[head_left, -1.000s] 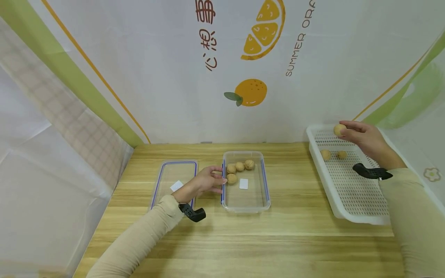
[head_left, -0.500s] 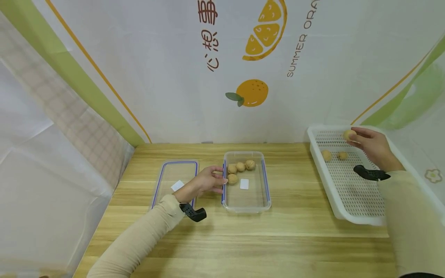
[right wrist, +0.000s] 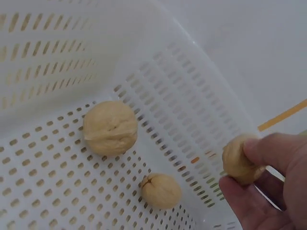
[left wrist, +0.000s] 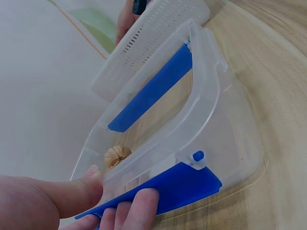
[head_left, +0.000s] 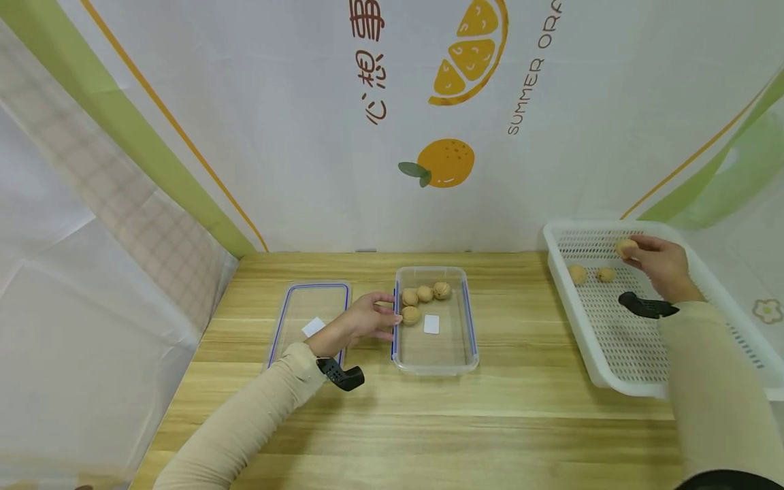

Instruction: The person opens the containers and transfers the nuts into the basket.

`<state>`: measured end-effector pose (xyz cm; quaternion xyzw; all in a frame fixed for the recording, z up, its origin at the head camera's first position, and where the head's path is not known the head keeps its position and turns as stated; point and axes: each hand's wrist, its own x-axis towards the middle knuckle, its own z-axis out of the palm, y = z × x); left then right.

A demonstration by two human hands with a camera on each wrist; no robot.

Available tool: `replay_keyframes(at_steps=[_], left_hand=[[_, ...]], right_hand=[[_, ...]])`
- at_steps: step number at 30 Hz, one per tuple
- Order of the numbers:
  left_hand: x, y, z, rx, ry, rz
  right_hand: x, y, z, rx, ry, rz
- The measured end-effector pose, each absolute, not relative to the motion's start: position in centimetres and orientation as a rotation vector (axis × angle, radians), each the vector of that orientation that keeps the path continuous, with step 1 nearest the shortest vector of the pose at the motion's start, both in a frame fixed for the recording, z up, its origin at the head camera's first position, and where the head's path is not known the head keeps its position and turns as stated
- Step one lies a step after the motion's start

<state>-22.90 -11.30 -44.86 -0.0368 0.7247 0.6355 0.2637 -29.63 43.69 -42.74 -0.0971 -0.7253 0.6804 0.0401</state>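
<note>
Walnut [head_left: 626, 248] in my right hand [head_left: 664, 267], pinched between thumb and fingers closed to its width; it looks nearly round, so I see no clear long axis to mind. I have it at the far end of the white perforated basket [head_left: 637, 347]; whether it touches the wall there, I cannot tell. Two more walnuts lie on the basket floor, one [head_left: 606, 274] just to the left of my grip, the larger [head_left: 577, 274] beyond it against the left wall, so my right hand is much the nearer to both.

What matters most, I judge, is sideways: the clear plastic container [head_left: 435, 369] lies well to my left, its long axis running away from me, with the basket's left wall and a stretch of table [head_left: 514, 327] between. My left hand [head_left: 367, 316] grips that container's left side, thumb at the rim, fingers curled against the blue latch.
</note>
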Motion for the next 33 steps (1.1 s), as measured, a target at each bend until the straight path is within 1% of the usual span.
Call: replay_keyframes(at_steps=[5,10,17,24,33], left_hand=[[-22.9,-11.3,-44.9,-0.098,1.962,1.719],[-22.9,-11.3,-44.9,-0.102,1.962,1.720],[-22.9,-11.2,-44.8,-0.103,1.973,1.714],[-22.7,-11.2,-44.9,-0.103,1.977,1.708],[-22.9,-11.2,-44.9,-0.106,1.975,1.715]], right_hand=[[-29.4,44.1,-43.5,-0.400,-2.531,1.688],[-29.3,44.6,-44.2,-0.476,-2.658,1.499],[-29.1,45.0,-44.9,-0.496,-2.787,1.394],[-29.2,45.0,-45.8,-0.664,-2.872,1.203],[-29.3,44.7,-46.1,-0.665,-2.905,1.174]])
